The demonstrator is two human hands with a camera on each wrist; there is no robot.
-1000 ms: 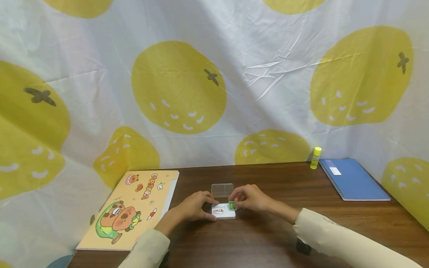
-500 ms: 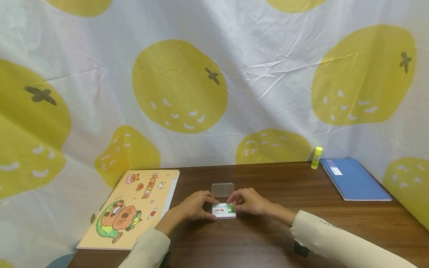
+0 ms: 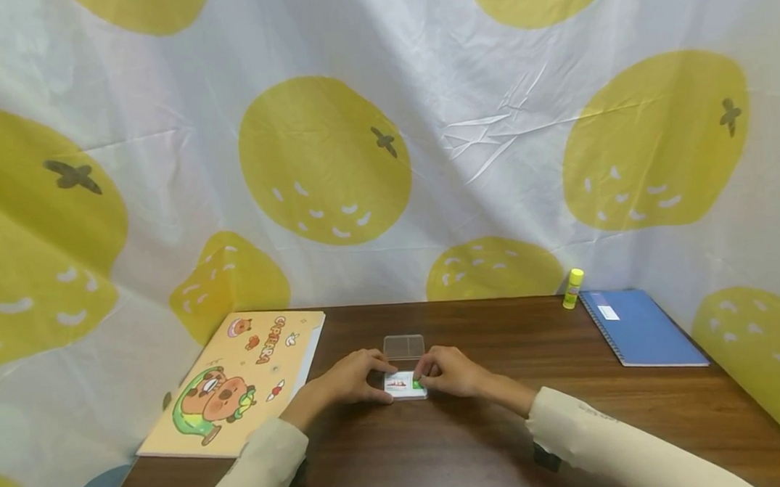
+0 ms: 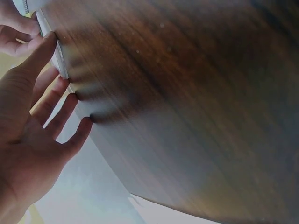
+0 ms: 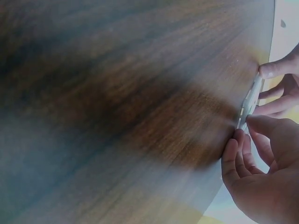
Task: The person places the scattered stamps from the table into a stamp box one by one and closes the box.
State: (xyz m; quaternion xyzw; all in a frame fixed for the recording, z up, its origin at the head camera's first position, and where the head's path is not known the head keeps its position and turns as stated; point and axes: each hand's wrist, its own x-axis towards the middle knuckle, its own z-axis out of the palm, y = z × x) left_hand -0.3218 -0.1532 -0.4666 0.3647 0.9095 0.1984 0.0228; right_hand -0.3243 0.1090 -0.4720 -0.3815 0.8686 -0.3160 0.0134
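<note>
On the table in the head view lies a small flat white case (image 3: 406,394) with a red-and-white printed face. My left hand (image 3: 355,376) grips its left side, thumb at the near edge and a finger at the far edge. My right hand (image 3: 453,372) pinches a small green piece (image 3: 416,384) over the case's right end; the fingertips partly hide it. Just behind the case is a clear plastic lid (image 3: 404,347); whether it joins the case cannot be told. The left wrist view shows the case edge (image 4: 60,58) beside the left thumb.
A cream folder with cartoon capybaras (image 3: 239,381) lies to the left. At the back right stands a yellow glue stick (image 3: 572,288), beside a blue spiral notebook (image 3: 645,327). A fruit-patterned curtain (image 3: 479,181) encloses the back and sides of the table (image 3: 399,454).
My right hand has brought the green piece slightly left and down onto the case's right end. My left hand keeps its hold on the case.
</note>
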